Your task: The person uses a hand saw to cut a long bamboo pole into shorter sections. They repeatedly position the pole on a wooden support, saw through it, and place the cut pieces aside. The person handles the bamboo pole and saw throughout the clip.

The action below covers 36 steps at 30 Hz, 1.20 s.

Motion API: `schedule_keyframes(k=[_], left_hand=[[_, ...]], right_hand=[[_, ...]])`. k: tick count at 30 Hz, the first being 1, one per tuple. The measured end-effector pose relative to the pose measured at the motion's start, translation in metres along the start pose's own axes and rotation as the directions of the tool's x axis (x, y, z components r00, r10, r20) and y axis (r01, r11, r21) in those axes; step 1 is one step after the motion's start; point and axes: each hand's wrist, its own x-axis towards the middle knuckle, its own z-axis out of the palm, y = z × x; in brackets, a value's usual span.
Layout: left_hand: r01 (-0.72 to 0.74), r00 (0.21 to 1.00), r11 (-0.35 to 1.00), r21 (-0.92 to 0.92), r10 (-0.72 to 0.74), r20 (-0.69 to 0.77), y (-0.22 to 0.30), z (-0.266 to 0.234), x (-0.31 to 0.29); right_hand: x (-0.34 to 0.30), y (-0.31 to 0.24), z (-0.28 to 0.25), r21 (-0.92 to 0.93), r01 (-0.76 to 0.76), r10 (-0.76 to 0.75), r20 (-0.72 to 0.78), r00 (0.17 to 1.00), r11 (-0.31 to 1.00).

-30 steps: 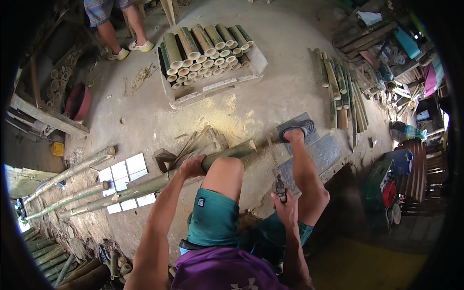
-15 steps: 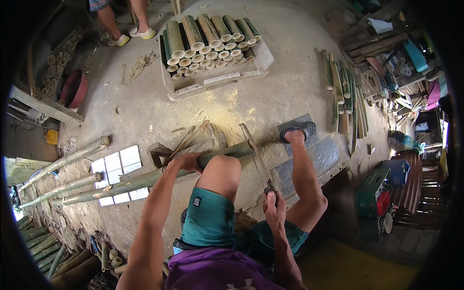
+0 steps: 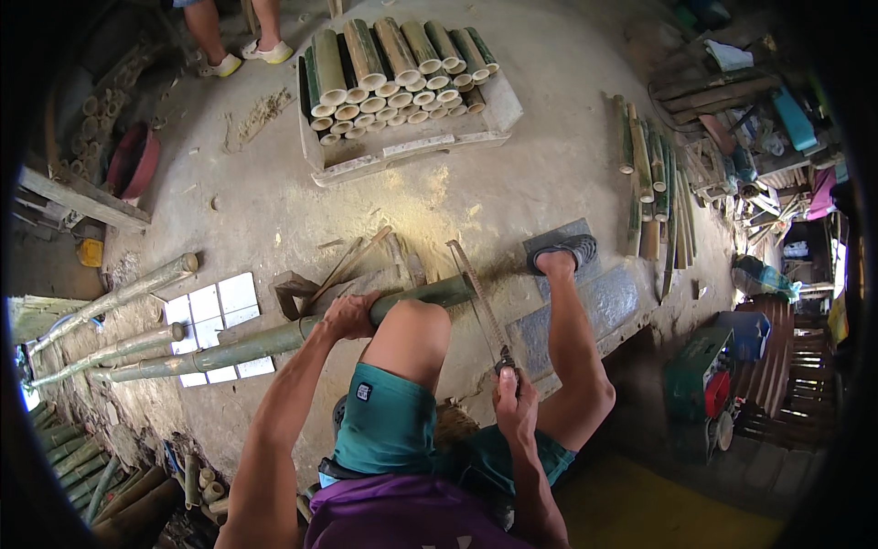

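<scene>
A long green bamboo pole [image 3: 247,349] runs from the left to the front of my raised knee. My left hand [image 3: 350,316] is closed over the pole just left of that knee. In my right hand [image 3: 516,403] is the grip of a hand saw [image 3: 479,297]. Its thin, long blade slants up and left from my fist and crosses the pole near its right end, by my sandalled foot. Whether the teeth are inside the bamboo is too small to tell.
A shallow tray [image 3: 412,149] of stacked bamboo tubes [image 3: 366,59] stands ahead. Bamboo pieces [image 3: 655,174] lie at the right, beyond dark slabs [image 3: 585,306]. White tiles [image 3: 215,311] lie under the pole. Another person's feet [image 3: 242,59] are at the far left. A green machine [image 3: 700,366] stands right.
The saw and my right hand have drawn back slightly toward me. My left hand stays on the bamboo pole, its wrist turned a little so more of its back shows.
</scene>
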Motion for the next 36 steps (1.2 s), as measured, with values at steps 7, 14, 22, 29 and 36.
schedule_keyframes(k=[7, 14, 22, 29, 36], left_hand=[[-0.018, 0.999, 0.999, -0.028, 0.018, -0.029, -0.017, 0.018, 0.011], [-0.117, 0.924, 0.991, 0.060, 0.131, -0.360, -0.006, 0.037, 0.006], [-0.061, 0.984, 0.997, -0.042, 0.053, -0.172, 0.001, 0.019, 0.004], [-0.010, 0.997, 0.999, -0.048, 0.007, -0.072, -0.003, 0.015, 0.009], [-0.016, 0.999, 1.000, -0.001, 0.016, -0.040, -0.001, 0.019, 0.007]], right_hand=[[0.034, -0.081, 0.013, -0.078, -0.029, 0.031, 0.034, 0.999, 0.997], [0.157, 0.062, 0.098, 0.050, 0.161, -0.162, 0.014, 0.987, 0.986], [0.101, -0.028, 0.052, -0.179, 0.050, -0.046, 0.029, 0.999, 0.983], [0.014, -0.056, -0.004, -0.069, -0.193, 0.196, 0.054, 0.979, 0.979], [0.101, -0.046, 0.056, -0.098, 0.053, -0.049, 0.043, 0.998, 0.994]])
